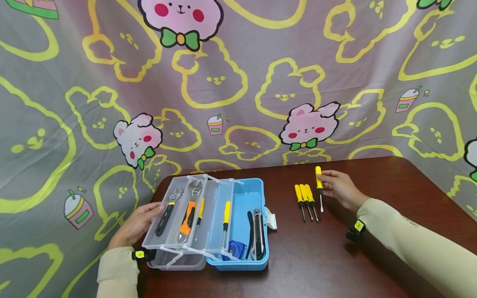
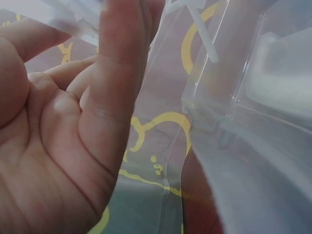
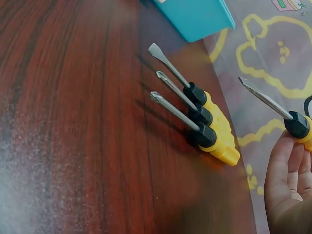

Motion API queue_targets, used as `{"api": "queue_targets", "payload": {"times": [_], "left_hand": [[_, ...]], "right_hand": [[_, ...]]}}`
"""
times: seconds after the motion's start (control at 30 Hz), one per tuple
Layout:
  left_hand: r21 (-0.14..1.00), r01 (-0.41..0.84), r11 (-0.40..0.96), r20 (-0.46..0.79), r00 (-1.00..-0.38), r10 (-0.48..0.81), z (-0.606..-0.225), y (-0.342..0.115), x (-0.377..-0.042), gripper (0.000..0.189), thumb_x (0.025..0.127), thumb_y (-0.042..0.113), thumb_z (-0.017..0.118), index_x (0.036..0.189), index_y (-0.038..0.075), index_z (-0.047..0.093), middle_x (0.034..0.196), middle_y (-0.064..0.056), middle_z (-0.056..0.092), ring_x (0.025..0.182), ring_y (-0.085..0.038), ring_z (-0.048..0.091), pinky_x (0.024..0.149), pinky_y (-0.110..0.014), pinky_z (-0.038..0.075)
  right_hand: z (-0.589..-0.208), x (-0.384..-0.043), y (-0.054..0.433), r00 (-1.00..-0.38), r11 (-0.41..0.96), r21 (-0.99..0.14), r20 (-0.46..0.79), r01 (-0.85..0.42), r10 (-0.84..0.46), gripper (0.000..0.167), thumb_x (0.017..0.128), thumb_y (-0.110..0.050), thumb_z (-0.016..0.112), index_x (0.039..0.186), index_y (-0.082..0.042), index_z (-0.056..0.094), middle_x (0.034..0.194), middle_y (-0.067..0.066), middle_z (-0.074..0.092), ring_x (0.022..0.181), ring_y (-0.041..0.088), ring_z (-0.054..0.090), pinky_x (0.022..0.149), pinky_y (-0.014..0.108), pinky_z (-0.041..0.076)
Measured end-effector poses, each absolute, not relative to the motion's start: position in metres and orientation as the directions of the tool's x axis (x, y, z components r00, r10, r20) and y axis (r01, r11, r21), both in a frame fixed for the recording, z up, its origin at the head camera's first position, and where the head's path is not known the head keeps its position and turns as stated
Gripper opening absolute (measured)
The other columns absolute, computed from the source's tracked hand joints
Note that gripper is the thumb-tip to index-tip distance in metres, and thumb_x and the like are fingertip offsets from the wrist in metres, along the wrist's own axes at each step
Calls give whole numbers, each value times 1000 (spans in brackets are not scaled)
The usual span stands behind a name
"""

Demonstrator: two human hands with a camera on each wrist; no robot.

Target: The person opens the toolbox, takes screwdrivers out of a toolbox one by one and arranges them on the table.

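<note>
My right hand [image 1: 342, 188] pinches a slotted screwdriver [image 1: 318, 179] by its yellow handle, its blade pointing down in the head view. Beside it, three more yellow-handled screwdrivers [image 1: 306, 195] lie in a row on the table; their tips show in the right wrist view. At the left, my left hand [image 1: 138, 221] grips the outer edge of the toolbox's clear upper tray [image 1: 153, 236]. That tray holds a black-handled adjustable wrench [image 1: 165, 218] and an orange-handled wrench [image 1: 187, 217]. Two yellow-handled screwdrivers [image 1: 226, 215] stand in the neighbouring tray section.
The blue toolbox [image 1: 253, 185] stands unfolded, with a blue tape measure [image 1: 236, 249], a utility knife [image 1: 258, 236] and a black curved tool [image 1: 249, 231] inside. Its white latch [image 1: 271, 219] juts out rightward. A patterned curtain [image 1: 253, 82] hangs behind the brown table [image 1: 316, 260].
</note>
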State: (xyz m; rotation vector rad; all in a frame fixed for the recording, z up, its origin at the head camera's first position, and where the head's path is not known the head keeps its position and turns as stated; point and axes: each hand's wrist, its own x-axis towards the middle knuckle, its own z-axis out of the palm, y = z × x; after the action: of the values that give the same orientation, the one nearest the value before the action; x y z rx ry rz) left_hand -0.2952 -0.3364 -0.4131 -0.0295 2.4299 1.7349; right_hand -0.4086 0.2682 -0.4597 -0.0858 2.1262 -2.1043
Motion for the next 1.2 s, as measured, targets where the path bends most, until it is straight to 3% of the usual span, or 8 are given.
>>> {"api": "queue_targets", "payload": {"times": [0.57, 0.83, 1.03, 1.2], "left_hand": [[949, -101, 300, -136, -986, 97, -411, -338, -294, 61, 103, 32, 51, 142, -12, 36, 108, -10, 66, 89, -22, 66, 75, -39, 56], [944, -112, 309, -142, -987, 77, -413, -337, -296, 61, 102, 34, 52, 142, -9, 39, 110, -12, 66, 90, -25, 66, 76, -41, 56], [946, -99, 308, -133, -987, 93, -415, -338, -295, 62, 102, 34, 51, 142, -10, 38, 109, -11, 66, 90, -24, 66, 76, -40, 56], [951, -105, 290, -139, -985, 98, -416, -337, -295, 61, 102, 34, 52, 141, -11, 39, 107, -10, 67, 89, -24, 67, 75, -41, 56]], "right_hand": [[-474, -407, 272, -984, 33, -996, -93, 89, -153, 63, 94, -34, 65, 135, 6, 40, 103, 3, 55, 81, 15, 56, 77, 33, 55], [-477, -409, 275, -979, 127, -986, -128, 109, -156, 68, 94, -36, 66, 138, 7, 39, 113, 9, 54, 90, 19, 56, 80, 36, 55], [-480, -411, 278, -977, 181, -975, -158, 131, -144, 56, 96, -29, 63, 132, 8, 43, 102, 8, 57, 79, 15, 56, 75, 36, 56], [-485, -415, 278, -975, 214, -969, -161, 126, -155, 56, 94, -28, 67, 130, 10, 45, 98, 6, 60, 76, 13, 58, 74, 36, 56]]}}
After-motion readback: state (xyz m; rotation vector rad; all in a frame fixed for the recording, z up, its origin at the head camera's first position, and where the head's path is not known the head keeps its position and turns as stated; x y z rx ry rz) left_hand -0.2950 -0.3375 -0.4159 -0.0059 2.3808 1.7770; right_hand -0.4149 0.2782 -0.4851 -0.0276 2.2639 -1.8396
